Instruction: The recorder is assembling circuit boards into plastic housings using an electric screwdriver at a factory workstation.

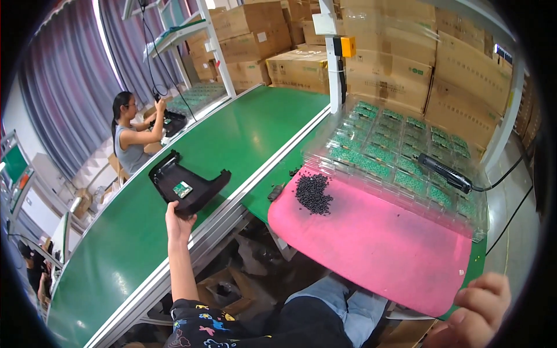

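Note:
My left hand (pixel 178 223) grips the near edge of a black plastic housing (pixel 203 194) on the green conveyor belt (pixel 261 130). A small green circuit board (pixel 182 189) lies inside that housing. My right hand (pixel 478 313) is at the lower right, beside the near right corner of a pink mat (pixel 377 243). Its fingers are curled in, and whatever they may hold is hidden. Toward the mat's far left corner is a heap of small black screws or pellets (pixel 313 194), too small to tell. A black electric screwdriver (pixel 444 173) lies on clear trays of green circuit boards (pixel 377 151).
A metal rail (pixel 232 200) separates the belt from the mat's table. A cable runs right from the screwdriver. A white post (pixel 333 69) stands behind the trays. Cardboard boxes (pixel 389 69) are stacked at the back. Across the belt, a co-worker (pixel 130 136) handles another black housing.

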The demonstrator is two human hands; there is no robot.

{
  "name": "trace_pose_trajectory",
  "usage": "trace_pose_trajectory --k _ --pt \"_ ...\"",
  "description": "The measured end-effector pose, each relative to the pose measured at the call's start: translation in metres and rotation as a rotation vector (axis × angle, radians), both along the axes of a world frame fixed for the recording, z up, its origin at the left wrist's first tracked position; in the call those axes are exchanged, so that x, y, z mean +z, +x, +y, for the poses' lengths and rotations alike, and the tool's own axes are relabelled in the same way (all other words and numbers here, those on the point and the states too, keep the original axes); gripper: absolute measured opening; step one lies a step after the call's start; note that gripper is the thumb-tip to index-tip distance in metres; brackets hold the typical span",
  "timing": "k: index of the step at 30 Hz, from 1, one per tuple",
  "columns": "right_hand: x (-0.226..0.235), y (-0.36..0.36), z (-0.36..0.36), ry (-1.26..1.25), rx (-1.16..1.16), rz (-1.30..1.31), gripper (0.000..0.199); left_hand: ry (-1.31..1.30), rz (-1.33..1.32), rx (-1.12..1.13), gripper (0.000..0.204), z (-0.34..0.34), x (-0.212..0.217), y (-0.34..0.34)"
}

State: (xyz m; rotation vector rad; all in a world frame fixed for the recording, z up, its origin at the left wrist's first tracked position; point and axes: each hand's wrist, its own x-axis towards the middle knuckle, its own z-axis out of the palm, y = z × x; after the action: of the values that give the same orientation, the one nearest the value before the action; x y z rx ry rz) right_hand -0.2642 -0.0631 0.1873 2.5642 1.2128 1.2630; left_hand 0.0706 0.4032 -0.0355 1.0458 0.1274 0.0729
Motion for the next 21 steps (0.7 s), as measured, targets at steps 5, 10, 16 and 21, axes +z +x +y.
trace_pose_trajectory --k 5,10,16,21 --pt "-0.112 -0.017 -0.047 0.381 -0.247 -0.289 0.033 -0.133 -0.073 0.388 0.034 0.023 -0.049 0.031" --pt "-0.293 -0.198 -0.12 1.121 -1.628 -0.118 0.051 0.343 -0.248 0.437 0.066 -0.047 -0.048 0.055" --pt "-0.513 -0.358 -0.057 0.929 -2.405 0.229 0.082 0.839 -0.821 -0.035 0.083 -0.213 -0.005 0.054" --pt "-0.564 -0.353 0.052 1.714 -2.427 1.012 0.066 0.365 -1.343 -0.101 0.046 -0.336 -0.011 0.102"
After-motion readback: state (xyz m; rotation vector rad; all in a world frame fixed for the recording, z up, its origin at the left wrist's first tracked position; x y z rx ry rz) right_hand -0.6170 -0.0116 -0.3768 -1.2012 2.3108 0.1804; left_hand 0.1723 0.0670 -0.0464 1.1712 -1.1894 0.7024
